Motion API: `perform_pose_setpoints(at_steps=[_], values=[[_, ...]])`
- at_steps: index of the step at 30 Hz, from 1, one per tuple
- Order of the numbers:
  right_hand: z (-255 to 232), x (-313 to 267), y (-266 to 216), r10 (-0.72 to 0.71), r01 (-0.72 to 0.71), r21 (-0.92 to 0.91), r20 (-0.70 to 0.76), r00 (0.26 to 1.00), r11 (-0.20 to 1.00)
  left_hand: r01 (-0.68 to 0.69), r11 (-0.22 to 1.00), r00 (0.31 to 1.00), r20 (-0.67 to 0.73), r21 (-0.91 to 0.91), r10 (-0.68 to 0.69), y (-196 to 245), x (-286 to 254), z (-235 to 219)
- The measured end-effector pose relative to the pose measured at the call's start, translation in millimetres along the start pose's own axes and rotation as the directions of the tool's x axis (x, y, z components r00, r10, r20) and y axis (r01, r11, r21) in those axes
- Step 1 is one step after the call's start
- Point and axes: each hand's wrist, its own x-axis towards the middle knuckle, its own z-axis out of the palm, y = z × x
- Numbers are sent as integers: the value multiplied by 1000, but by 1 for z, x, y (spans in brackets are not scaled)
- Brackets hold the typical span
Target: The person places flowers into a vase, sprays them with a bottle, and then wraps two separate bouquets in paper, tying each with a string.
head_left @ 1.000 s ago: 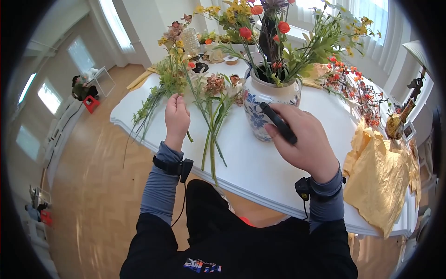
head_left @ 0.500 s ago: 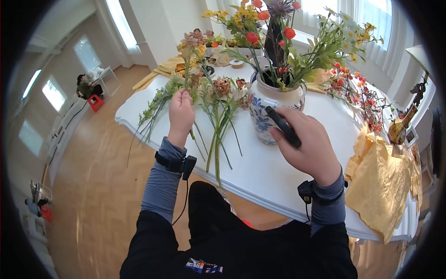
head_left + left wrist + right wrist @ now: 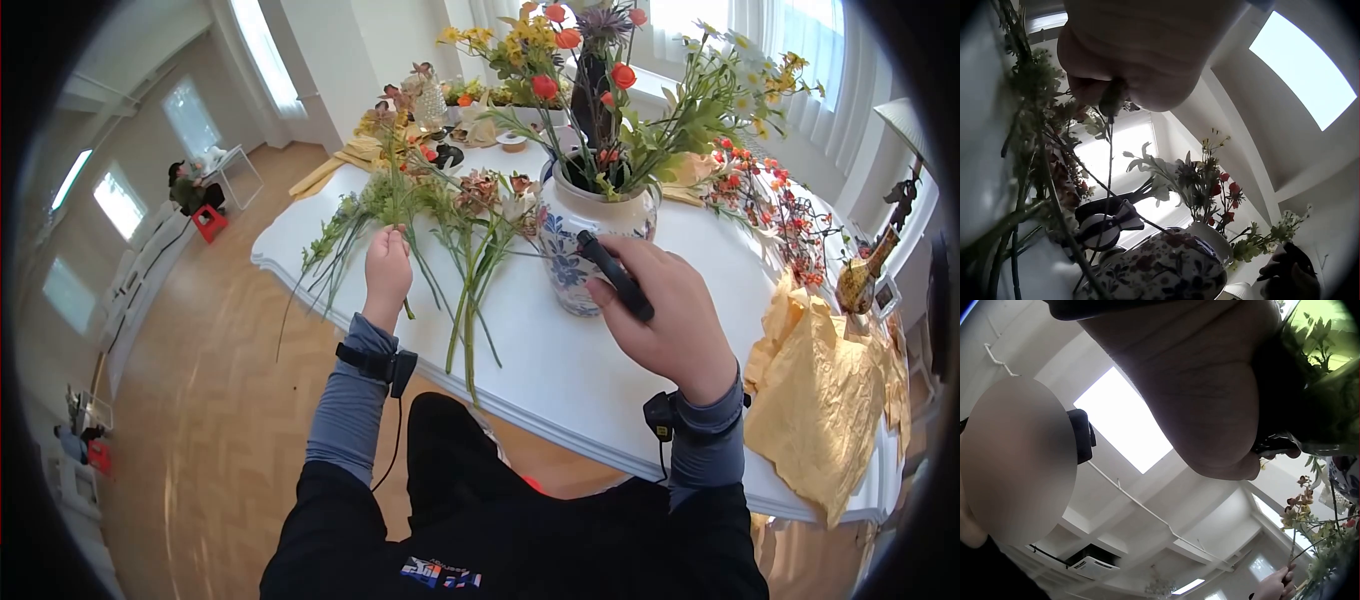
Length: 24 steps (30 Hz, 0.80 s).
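Note:
In the head view my left hand point(image 3: 387, 270) pinches a flower stem between thumb and fingers; brownish-pink and yellow blooms point(image 3: 388, 112) rise beyond it, and the cut end points down below the hand. Beside it on the table lie leafy green sprigs point(image 3: 328, 240) and, to the right, a bunch with dusty-pink flowers and long green stems point(image 3: 468, 320). My right hand point(image 3: 672, 310) grips a black curved handle point(image 3: 615, 275) in front of the blue-and-white vase point(image 3: 572, 245); I cannot tell what tool it belongs to. The vase holds red, yellow and white flowers.
The white table point(image 3: 540, 390) has a curved front edge. Gold wrapping paper point(image 3: 815, 400) hangs over its right side. Red-berried branches point(image 3: 775, 205) lie behind the vase at right. At the back are a planter point(image 3: 535, 113) and a tape roll point(image 3: 512, 142). Another person sits far left.
The flower stem in my left hand was lifted more upright half a second ago; hand and stem are now lower, the blooms leaning left. My right hand keeps its grip beside the vase.

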Motion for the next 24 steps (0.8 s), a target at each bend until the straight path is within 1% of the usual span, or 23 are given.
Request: perform_pose_setpoints(at_steps=[1,3,4,6,7,9,10,12,13,15,16,17,18,19,20,21,22,23,24], values=[[0,0,-1,3,-3,-3,2,1000,1000,2,1000,1000,0,0,-2,-16,-6,0],[-1,1,-2,12,-12,3,19,1000,1000,71,987,997,-19,143,-69,-43,-19,-4],[0,2,-2,20,-20,7,32,999,1000,75,987,997,-22,143,-72,-54,-22,-6],[5,1,-1,6,-6,10,21,1000,1000,119,973,993,-18,197,-118,-64,-29,-10],[7,1,-1,-7,7,12,7,1000,1000,123,973,992,-23,195,-121,-68,-31,-12],[7,2,-3,-1,1,10,26,1000,1000,288,951,956,29,117,-293,-59,-38,-14],[8,2,-4,11,-12,6,41,999,1000,288,951,956,26,114,-293,-54,-41,-15],[9,2,-5,12,-13,5,47,999,1000,348,923,936,-11,165,-352,-46,-46,-16],[10,2,-5,18,-18,4,51,999,1000,350,923,936,-12,162,-352,-51,-44,-19],[10,1,-5,22,-22,5,55,998,1000,298,940,951,-136,167,-278,-77,-30,-33],[11,1,-5,27,-28,9,56,998,1000,302,939,950,-139,165,-281,-94,-23,-39],[11,2,-5,26,-27,11,60,998,1000,203,913,968,-213,354,-133,-113,-15,-45],[10,2,-5,27,-28,11,59,998,1000,114,836,967,-252,537,30,-115,-11,-47],[10,3,-5,30,-30,11,58,998,999,115,835,967,-252,538,29,-117,-7,-47],[10,3,-4,31,-32,13,59,998,999,-17,756,944,-239,654,227,-108,-6,-44],[10,3,-3,36,-37,13,64,997,999,-132,641,888,-197,756,415,-95,-6,-40],[11,3,-3,42,-43,14,70,997,999,-132,640,889,-196,757,414,-81,-4,-34],[11,4,-3,44,-45,16,73,996,999,-134,799,960,-123,587,251,-63,-3,-26],[11,4,-4,43,-44,9,76,996,999,-88,917,995,-11,390,100,-55,2,-17]])
